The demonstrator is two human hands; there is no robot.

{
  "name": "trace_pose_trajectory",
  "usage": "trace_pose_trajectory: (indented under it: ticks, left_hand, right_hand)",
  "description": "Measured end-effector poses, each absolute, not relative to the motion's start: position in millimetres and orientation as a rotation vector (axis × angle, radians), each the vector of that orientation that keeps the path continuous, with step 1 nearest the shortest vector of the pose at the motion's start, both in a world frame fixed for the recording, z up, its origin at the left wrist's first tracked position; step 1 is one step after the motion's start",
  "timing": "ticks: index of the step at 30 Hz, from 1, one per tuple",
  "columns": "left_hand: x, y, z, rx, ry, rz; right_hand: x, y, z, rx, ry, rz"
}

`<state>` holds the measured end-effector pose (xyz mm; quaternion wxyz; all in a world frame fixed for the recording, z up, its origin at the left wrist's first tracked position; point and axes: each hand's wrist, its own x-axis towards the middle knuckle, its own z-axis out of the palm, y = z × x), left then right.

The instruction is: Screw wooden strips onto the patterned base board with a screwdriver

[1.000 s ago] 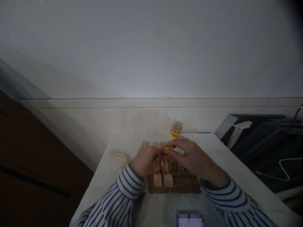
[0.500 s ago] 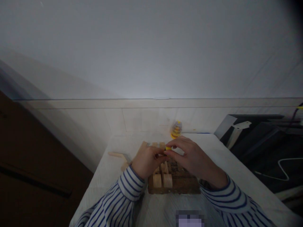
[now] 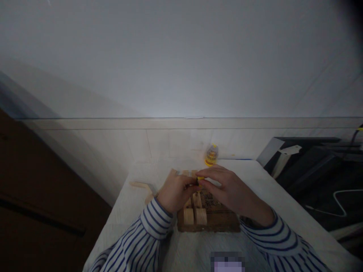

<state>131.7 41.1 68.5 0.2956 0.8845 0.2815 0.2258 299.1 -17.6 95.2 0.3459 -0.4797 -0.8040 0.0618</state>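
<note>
My left hand [image 3: 176,190] is closed in a pinch above the wooden pieces, its fingertips at the dark end of a small yellow-and-black piece [image 3: 200,178]. From the other side, my right hand [image 3: 231,189] grips the yellow end between thumb and fingers. Both hands meet over a dark brown block [image 3: 221,221] with black lettering on top. Pale wooden strips [image 3: 201,216] lie side by side across its left part, partly hidden under my left hand. The held piece is too small to name.
A clear container with yellow base and tip [image 3: 211,155] stands at the back of the white-covered table [image 3: 119,230]. An angled wooden piece [image 3: 140,185] lies to the left. Dark panels and a white cable [image 3: 338,204] are at right; a wall rises behind.
My right fingers have shifted slightly around the yellow piece, which has turned or moved a little. My left hand stays almost still, and the other things have not moved.
</note>
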Motion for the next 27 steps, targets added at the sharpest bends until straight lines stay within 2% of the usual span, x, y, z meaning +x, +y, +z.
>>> trace_pose_trajectory:
  ticks: [17, 27]
  left_hand:
    - [130.7, 39.3, 71.2, 2.430, 0.609, 0.633]
    - [133.6, 39.7, 64.2, 2.392, 0.835, 0.597]
  right_hand:
    - [300.3, -15.3, 92.8, -1.309, -2.076, 0.053]
    - [299.8, -15.2, 92.3, -1.326, -2.057, 0.050]
